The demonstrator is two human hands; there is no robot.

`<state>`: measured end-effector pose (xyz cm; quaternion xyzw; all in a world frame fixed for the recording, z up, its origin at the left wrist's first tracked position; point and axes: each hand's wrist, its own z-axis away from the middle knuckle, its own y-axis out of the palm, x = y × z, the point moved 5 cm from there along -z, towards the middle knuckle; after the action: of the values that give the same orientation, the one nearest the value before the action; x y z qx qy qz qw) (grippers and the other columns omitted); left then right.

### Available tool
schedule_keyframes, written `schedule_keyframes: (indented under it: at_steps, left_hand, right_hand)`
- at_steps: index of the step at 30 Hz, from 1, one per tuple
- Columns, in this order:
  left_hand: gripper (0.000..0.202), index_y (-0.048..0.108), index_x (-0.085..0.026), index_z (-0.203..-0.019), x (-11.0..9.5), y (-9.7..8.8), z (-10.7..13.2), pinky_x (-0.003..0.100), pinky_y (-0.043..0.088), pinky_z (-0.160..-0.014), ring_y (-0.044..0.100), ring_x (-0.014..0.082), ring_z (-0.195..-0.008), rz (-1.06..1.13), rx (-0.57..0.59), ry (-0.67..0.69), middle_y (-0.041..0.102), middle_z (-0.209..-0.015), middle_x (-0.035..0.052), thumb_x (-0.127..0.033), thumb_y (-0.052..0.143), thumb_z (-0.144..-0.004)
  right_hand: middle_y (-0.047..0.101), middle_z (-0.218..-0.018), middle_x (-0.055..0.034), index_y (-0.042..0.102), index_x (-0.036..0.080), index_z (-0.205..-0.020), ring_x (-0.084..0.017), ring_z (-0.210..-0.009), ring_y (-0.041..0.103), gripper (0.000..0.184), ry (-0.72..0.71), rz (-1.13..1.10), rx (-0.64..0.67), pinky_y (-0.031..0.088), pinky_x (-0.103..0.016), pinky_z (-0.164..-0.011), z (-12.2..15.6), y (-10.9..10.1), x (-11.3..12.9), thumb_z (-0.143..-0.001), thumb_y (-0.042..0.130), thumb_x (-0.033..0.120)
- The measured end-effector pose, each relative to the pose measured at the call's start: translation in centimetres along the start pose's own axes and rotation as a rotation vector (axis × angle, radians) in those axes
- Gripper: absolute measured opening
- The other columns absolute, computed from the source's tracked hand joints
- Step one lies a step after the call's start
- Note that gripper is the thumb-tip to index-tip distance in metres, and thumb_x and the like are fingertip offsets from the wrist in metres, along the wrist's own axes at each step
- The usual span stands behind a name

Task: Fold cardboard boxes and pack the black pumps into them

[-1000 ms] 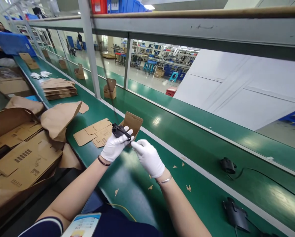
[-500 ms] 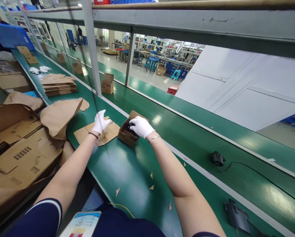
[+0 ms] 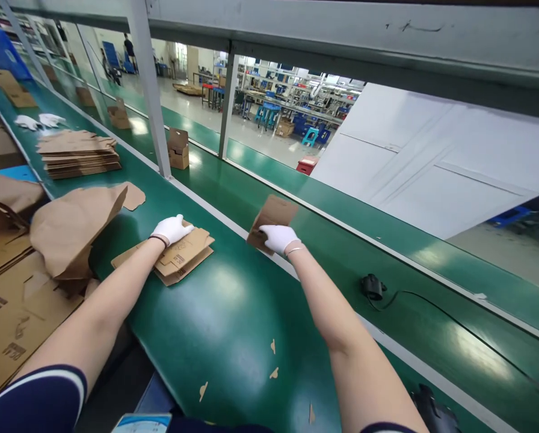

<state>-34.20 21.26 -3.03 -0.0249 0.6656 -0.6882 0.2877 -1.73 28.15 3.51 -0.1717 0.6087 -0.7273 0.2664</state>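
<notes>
My right hand (image 3: pixel 279 239), in a white glove, grips a small brown cardboard box (image 3: pixel 275 210) with its lid flap up. The box is at the pale divider strip, over the edge of the far green belt; its inside is mostly hidden. On the near belt, my left hand (image 3: pixel 172 229), also gloved, is closed on the upper flattened cardboard box (image 3: pixel 186 251) of a few lying together. The upper one sits slightly raised from the one beneath. My left fingertips are partly hidden.
A stack of flattened boxes (image 3: pixel 77 157) and white gloves (image 3: pixel 39 121) lie farther up the near belt. Brown paper (image 3: pixel 77 222) and more flat cartons (image 3: pixel 21 319) are at left. A black corded device (image 3: pixel 373 287) rests on the far belt. Metal posts (image 3: pixel 150 90) rise along the divider.
My right hand has carried the small box rightward, from the near belt to the divider. My left hand, open before, has come down and closed on a flattened box. The view has shifted.
</notes>
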Motion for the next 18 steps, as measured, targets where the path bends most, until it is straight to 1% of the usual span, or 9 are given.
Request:
schedule_keyframes:
  at_steps: [3,5,7,8,9,11,13,16,18]
  left_hand:
    - [0.046,0.063,-0.015,-0.103,1.1,-1.8,0.2,0.036,0.046,-0.086,0.063,0.0307,-0.102,0.023,-0.018,-0.015,0.068,-0.111,0.0159,-0.052,0.045,-0.082]
    - [0.045,0.063,-0.014,-0.103,1.3,-2.8,0.6,0.036,0.047,-0.085,0.063,0.0289,-0.101,0.029,-0.05,-0.046,0.068,-0.111,0.0156,-0.05,0.041,-0.085]
    - [0.047,0.061,-0.014,-0.107,1.1,-3.1,1.2,0.037,0.046,-0.087,0.062,0.0287,-0.104,0.027,-0.086,-0.075,0.066,-0.114,0.0166,-0.05,0.039,-0.086]
    - [0.051,0.059,-0.013,-0.111,0.9,-3.0,1.7,0.039,0.046,-0.089,0.06,0.0302,-0.108,0.022,-0.105,-0.088,0.064,-0.118,0.018,-0.053,0.041,-0.085]
    - [0.059,0.057,-0.012,-0.115,0.7,-2.8,2.2,0.042,0.045,-0.09,0.057,0.0331,-0.113,0.012,-0.122,-0.112,0.061,-0.123,0.0203,-0.059,0.045,-0.082]
    - [0.083,0.051,-0.01,-0.124,0.7,-1.9,3.5,0.05,0.042,-0.092,0.051,0.0411,-0.12,-0.022,-0.129,-0.18,0.055,-0.129,0.0262,-0.071,0.056,-0.068]
    - [0.099,0.047,-0.008,-0.129,1.1,-1.1,4.8,0.056,0.04,-0.092,0.048,0.047,-0.122,-0.064,-0.11,-0.237,0.052,-0.129,0.0307,-0.076,0.061,-0.058]
    - [0.087,0.054,-0.007,-0.121,1.6,-0.8,5.7,0.053,0.041,-0.092,0.05,0.046,-0.119,-0.089,-0.095,-0.22,0.058,-0.122,0.0302,-0.072,0.057,-0.064]
    - [0.071,0.061,-0.008,-0.11,1.6,-1.4,5.7,0.048,0.043,-0.092,0.053,0.0431,-0.117,-0.076,-0.102,-0.183,0.062,-0.116,0.0277,-0.067,0.054,-0.07]
  right_hand:
    - [0.056,-0.133,-0.0205,0.054,0.014,-0.127,-0.031,-0.108,0.061,0.044,0.148,0.03,-0.047,0.047,-0.039,-0.084,-1.0,-0.9,-3.5,-0.083,0.056,0.019]
    - [0.042,-0.143,-0.0264,0.049,0.01,-0.131,-0.035,-0.117,0.054,0.046,0.199,-0.017,-0.204,0.044,-0.045,-0.091,-0.6,-1.2,-2.9,-0.089,0.053,0.03]
    - [0.039,-0.146,-0.024,0.046,0.011,-0.134,-0.035,-0.125,0.047,0.054,0.167,-0.236,-0.368,0.039,-0.047,-0.1,0.1,-0.7,0.0,-0.092,0.049,0.045]
    - [0.042,-0.145,-0.0207,0.045,0.014,-0.136,-0.033,-0.126,0.046,0.058,0.13,-0.42,-0.392,0.037,-0.045,-0.103,0.4,0.1,1.9,-0.091,0.049,0.051]
    - [0.046,-0.143,-0.0177,0.045,0.016,-0.137,-0.03,-0.126,0.047,0.061,0.09,-0.622,-0.359,0.036,-0.042,-0.106,0.6,1.2,4.0,-0.09,0.049,0.055]
    - [0.053,-0.138,-0.015,0.045,0.017,-0.138,-0.025,-0.121,0.052,0.065,0.056,-0.945,-0.201,0.038,-0.038,-0.106,0.7,3.7,8.1,-0.088,0.049,0.059]
    - [0.057,-0.133,-0.0141,0.044,0.017,-0.139,-0.022,-0.113,0.059,0.065,0.054,-1.099,-0.094,0.044,-0.035,-0.099,0.5,5.7,11.5,-0.091,0.041,0.06]
    - [0.059,-0.131,-0.0143,0.037,0.016,-0.144,-0.017,-0.105,0.065,0.065,0.04,-1.167,-0.056,0.052,-0.03,-0.086,-0.1,7.0,14.8,-0.097,0.02,0.058]
    - [0.055,-0.135,-0.0162,0.029,0.014,-0.148,-0.017,-0.111,0.063,0.068,0.03,-1.187,-0.078,0.051,-0.029,-0.087,-0.5,7.1,15.9,-0.097,0.013,0.056]
